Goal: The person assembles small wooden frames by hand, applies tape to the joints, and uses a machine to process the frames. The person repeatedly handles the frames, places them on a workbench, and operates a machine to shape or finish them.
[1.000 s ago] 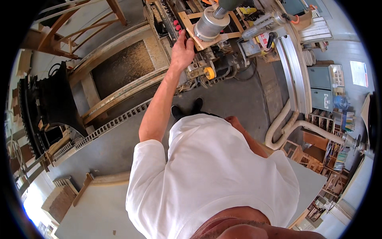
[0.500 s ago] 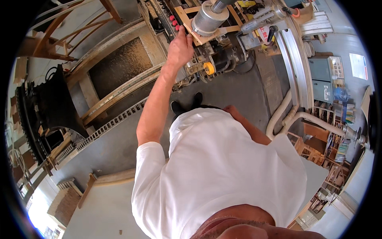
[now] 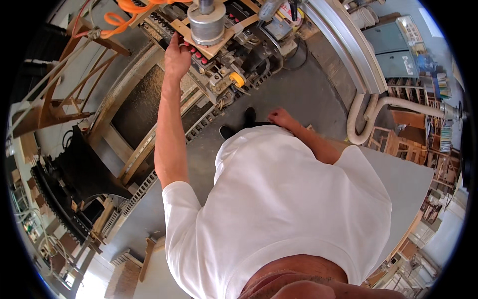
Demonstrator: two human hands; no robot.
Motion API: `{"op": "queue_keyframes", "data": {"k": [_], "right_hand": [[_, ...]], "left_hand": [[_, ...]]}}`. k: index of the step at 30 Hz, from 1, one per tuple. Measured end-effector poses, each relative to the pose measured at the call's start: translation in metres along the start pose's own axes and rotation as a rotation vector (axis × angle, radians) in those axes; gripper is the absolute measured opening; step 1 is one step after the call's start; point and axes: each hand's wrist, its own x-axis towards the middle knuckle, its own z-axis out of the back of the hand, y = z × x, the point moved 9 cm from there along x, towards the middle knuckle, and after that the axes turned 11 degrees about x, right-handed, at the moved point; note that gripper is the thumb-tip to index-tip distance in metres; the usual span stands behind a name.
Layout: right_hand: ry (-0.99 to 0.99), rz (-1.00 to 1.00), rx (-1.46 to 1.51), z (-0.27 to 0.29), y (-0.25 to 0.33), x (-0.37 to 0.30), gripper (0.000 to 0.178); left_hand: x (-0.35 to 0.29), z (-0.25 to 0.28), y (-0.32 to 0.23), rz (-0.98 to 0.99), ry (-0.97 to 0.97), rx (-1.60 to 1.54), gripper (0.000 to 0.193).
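Observation:
My left arm reaches forward to a machine, where my left hand (image 3: 178,60) is at the left corner of a light wooden frame (image 3: 180,27). Its fingers are bent around or against something beside a row of red knobs (image 3: 203,61); the fingertips are partly hidden, so what they grip cannot be made out. A round silver metal housing (image 3: 207,29) rises in the middle of the frame. Low in front of my waist, my right hand (image 3: 281,117) hangs with its fingers curled and nothing showing in it.
A yellow round knob (image 3: 236,79) sticks out on the machine's near side. Orange hose (image 3: 118,22) hangs at the upper left. A sawdust-strewn bed (image 3: 139,102) lies left of my arm. To the right are a long metal rail (image 3: 343,45) and a ribbed beige hose (image 3: 354,124).
My left hand has moved along the red knobs to the frame's left corner. My right hand has come out in front of my waist. The whole view has shifted and turned.

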Motion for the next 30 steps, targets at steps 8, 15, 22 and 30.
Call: {"op": "queue_keyframes", "data": {"k": [8, 15, 22, 30], "right_hand": [[-0.100, -0.128, -0.103, 0.015, -0.103, 0.011, 0.032], [-0.003, -0.175, -0.221, 0.010, -0.140, 0.029, 0.034], [-0.022, -0.120, -0.162, 0.011, -0.082, 0.029, 0.035], [-0.014, -0.036, -0.166, 0.012, -0.069, 0.013, 0.027]], "left_hand": [[-0.001, -0.011, -0.009, -0.058, -0.016, 0.363, 0.071], [0.006, -0.027, 0.003, -0.165, 0.011, 0.330, 0.083], [0.003, -0.028, -0.006, -0.204, -0.032, 0.399, 0.094], [-0.003, -0.034, -0.008, -0.084, -0.021, 0.238, 0.099]]}}
